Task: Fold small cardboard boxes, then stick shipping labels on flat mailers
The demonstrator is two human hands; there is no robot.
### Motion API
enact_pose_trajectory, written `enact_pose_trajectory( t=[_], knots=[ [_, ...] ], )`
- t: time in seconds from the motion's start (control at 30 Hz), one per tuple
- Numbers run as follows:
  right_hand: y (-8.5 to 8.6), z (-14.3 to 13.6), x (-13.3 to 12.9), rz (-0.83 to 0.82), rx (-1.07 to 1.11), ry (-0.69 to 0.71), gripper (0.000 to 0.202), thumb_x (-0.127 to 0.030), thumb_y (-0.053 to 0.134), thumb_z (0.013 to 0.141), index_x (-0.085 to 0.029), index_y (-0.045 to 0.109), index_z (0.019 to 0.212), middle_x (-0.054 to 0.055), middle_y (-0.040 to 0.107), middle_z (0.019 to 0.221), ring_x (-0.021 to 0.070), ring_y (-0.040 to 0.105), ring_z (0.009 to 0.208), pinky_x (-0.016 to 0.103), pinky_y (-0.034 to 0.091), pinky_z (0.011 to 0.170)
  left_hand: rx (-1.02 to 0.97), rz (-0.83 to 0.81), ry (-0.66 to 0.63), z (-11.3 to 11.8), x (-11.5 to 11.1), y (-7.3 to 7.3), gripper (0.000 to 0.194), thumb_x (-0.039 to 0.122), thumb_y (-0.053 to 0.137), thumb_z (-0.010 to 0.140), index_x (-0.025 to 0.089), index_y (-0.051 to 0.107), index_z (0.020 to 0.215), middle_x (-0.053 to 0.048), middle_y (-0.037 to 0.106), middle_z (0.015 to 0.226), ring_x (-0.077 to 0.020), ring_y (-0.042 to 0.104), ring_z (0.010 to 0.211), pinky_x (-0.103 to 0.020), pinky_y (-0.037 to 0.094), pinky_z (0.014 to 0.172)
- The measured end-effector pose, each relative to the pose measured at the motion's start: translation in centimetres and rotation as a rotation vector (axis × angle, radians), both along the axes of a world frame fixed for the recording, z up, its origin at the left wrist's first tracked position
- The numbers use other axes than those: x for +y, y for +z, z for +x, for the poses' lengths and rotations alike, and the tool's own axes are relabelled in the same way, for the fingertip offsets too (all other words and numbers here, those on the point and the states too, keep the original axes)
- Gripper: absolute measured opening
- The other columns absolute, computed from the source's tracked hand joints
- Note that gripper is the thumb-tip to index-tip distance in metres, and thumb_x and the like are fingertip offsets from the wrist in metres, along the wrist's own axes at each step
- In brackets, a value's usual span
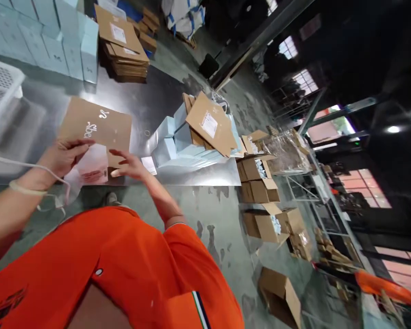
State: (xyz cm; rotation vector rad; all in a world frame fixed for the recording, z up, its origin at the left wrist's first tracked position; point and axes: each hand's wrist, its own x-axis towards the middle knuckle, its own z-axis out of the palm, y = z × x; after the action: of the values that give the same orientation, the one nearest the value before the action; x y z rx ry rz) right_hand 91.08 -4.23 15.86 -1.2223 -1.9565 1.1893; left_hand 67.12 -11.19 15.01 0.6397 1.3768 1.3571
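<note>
Under left hand [63, 155]: pink packet [92, 170] half hidden.

The right hand [128, 165] is motion-blurred, its grip unreadable; the pale packet [92, 170] lies partly under the left hand [63, 155], its label print too small to read. The white basket [0, 89] runs off the left edge

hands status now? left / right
Left hand: closed on the edge of the flat brown cardboard mailer.
Right hand: open, fingers spread over the pink packet, blurred; contact cannot be told.
</note>
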Motion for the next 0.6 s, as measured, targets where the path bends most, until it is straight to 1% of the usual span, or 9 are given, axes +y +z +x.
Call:
enact_pose_trajectory(
  t=[0.07, 0.13, 0.2, 0.27, 0.33, 0.4, 0.47, 0.53, 0.6],
  knots=[
    [-3.7, -4.4, -1.6, -0.29, 0.177, 0.144, 0.03, -0.015, 0.092, 0.079, -0.019, 0.081, 0.106, 0.001, 0.082, 0.101, 0.0187, 0.076, 0.098, 0.028, 0.063, 0.089, -0.069, 0.008, 0.019, -0.7, 0.9, -0.1, 0.048, 0.025, 0.094, 0.073, 0.007, 0.082, 0.116, -0.006, 0.077, 0.088, -0.0118, 0.06, 0.072, -0.023, 0.053, 0.068],
    [-5.7, -6.8, -2.4, -0.464, 0.308, 0.121, 0.02, -0.011, 0.083, 0.086, -0.016, 0.076, 0.104, 0.0, 0.079, 0.096, 0.016, 0.074, 0.092, 0.027, 0.063, 0.089, -0.089, -0.027, 0.094, -1.5, 1.4, -0.4, 0.042, 0.022, 0.09, 0.082, 0.006, 0.079, 0.119, -0.005, 0.075, 0.087, -0.0117, 0.061, 0.072, -0.024, 0.056, 0.071],
    [-6.2, -7.7, -2.5, -0.496, 0.376, 0.018, 0.026, -0.008, 0.08, 0.087, -0.018, 0.07, 0.109, -0.002, 0.076, 0.091, 0.014, 0.072, 0.087, 0.025, 0.063, 0.086, -0.08, -0.064, 0.192, -2.1, 1.5, -0.8, 0.045, 0.032, 0.083, 0.097, 0.007, 0.071, 0.133, -0.003, 0.074, 0.088, -0.0115, 0.063, 0.072, -0.025, 0.06, 0.075],
    [-5.9, -7.9, -2.3, -0.453, 0.402, -0.061, 0.043, -0.008, 0.082, 0.083, -0.021, 0.063, 0.119, -0.006, 0.071, 0.088, 0.0129, 0.071, 0.082, 0.022, 0.062, 0.079, -0.08, -0.08, 0.225, -2.1, 1.1, -1.2, 0.066, 0.053, 0.076, 0.104, 0.012, 0.057, 0.152, -0.002, 0.075, 0.09, -0.013, 0.066, 0.072, -0.031, 0.064, 0.079],
    [-5.6, -7.9, -2.1, -0.402, 0.387, -0.079, 0.051, -0.011, 0.083, 0.083, -0.024, 0.058, 0.126, -0.008, 0.067, 0.085, 0.0119, 0.069, 0.075, 0.02, 0.06, 0.071, -0.076, -0.07, 0.134, -1.6, 0.1, -1.8, 0.1, 0.067, 0.089, 0.088, 0.02, 0.045, 0.164, -0.001, 0.077, 0.091, -0.0159, 0.07, 0.072, -0.036, 0.065, 0.078],
    [-5.6, -7.9, -2.0, -0.365, 0.358, -0.046, 0.045, -0.017, 0.082, 0.087, -0.024, 0.059, 0.125, -0.007, 0.067, 0.086, 0.0115, 0.068, 0.073, 0.02, 0.06, 0.069, -0.041, -0.048, 0.009, -1.0, -0.9, -2.3, 0.124, 0.059, 0.109, 0.055, 0.02, 0.053, 0.159, -0.003, 0.079, 0.091, -0.0183, 0.071, 0.072, -0.035, 0.064, 0.076],
    [-5.9, -8.1, -2.0, -0.336, 0.334, -0.008, 0.034, -0.02, 0.08, 0.091, -0.023, 0.063, 0.121, -0.005, 0.069, 0.087, 0.0126, 0.071, 0.079, 0.022, 0.063, 0.075, 0.001, -0.05, -0.052, -0.6, -1.6, -2.7, 0.118, 0.045, 0.113, 0.035, 0.013, 0.07, 0.14, -0.004, 0.08, 0.088, -0.0177, 0.069, 0.071, -0.033, 0.061, 0.074],
    [-6.2, -8.2, -1.8, -0.316, 0.317, 0.01, 0.026, -0.02, 0.078, 0.093, -0.021, 0.068, 0.117, -0.003, 0.072, 0.089, 0.0146, 0.074, 0.087, 0.025, 0.065, 0.084, 0.03, -0.096, -0.046, -0.5, -1.8, -3.0, 0.103, 0.042, 0.11, 0.031, 0.009, 0.078, 0.124, -0.004, 0.079, 0.085, -0.0172, 0.067, 0.07, -0.033, 0.059, 0.075],
    [-6.5, -8.2, -1.6, -0.315, 0.294, 0.0, 0.02, -0.019, 0.076, 0.094, -0.019, 0.072, 0.113, 0.0, 0.076, 0.093, 0.0169, 0.076, 0.092, 0.029, 0.066, 0.09, 0.074, -0.13, -0.037, -0.7, -1.6, -3.2, 0.095, 0.041, 0.108, 0.036, 0.008, 0.081, 0.12, -0.003, 0.079, 0.082, -0.0169, 0.065, 0.07, -0.034, 0.059, 0.076]
  ],
)
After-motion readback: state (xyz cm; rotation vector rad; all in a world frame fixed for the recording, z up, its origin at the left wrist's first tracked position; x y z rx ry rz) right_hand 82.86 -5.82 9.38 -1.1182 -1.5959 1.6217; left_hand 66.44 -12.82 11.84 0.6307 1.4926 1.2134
